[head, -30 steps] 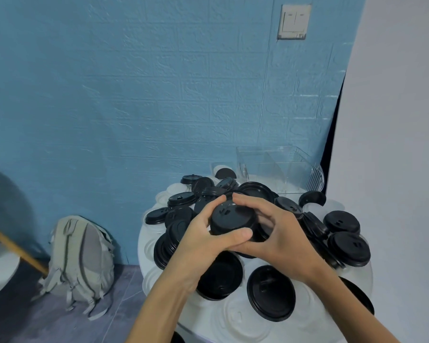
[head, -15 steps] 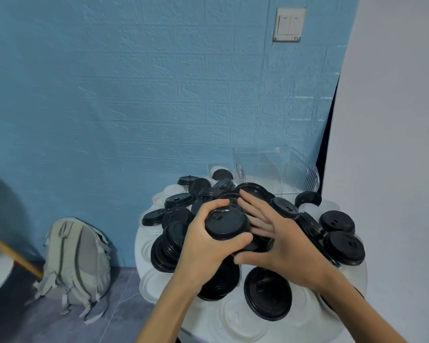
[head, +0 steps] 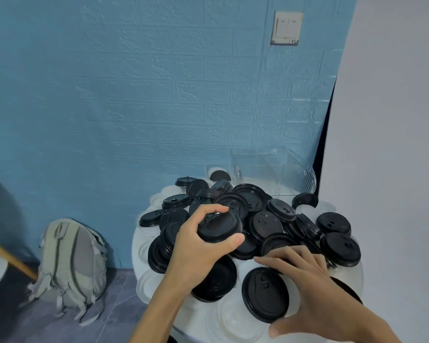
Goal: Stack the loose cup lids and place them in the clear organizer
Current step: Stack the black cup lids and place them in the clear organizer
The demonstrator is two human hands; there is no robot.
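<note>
My left hand (head: 198, 253) grips a small stack of black cup lids (head: 219, 227), held above the pile with thumb in front and fingers over the top. Loose black lids (head: 263, 220) lie heaped across a round white table (head: 136, 246), with white lids (head: 233, 320) mixed in beneath them. My right hand (head: 305, 283) reaches down over a large black lid (head: 264, 297) lying at the front, fingers spread and holding nothing. The clear organizer (head: 270, 172) stands at the back right of the table, with nothing visible inside.
A grey backpack (head: 71, 263) leans against the blue brick-pattern wall (head: 134, 107) on the floor to the left. A white wall (head: 394, 144) bounds the table's right side. A wooden pole (head: 8, 258) slants at far left.
My right hand has let go of the stack and moved down and right toward the front lid. My left hand keeps the stack, now holding it alone.
</note>
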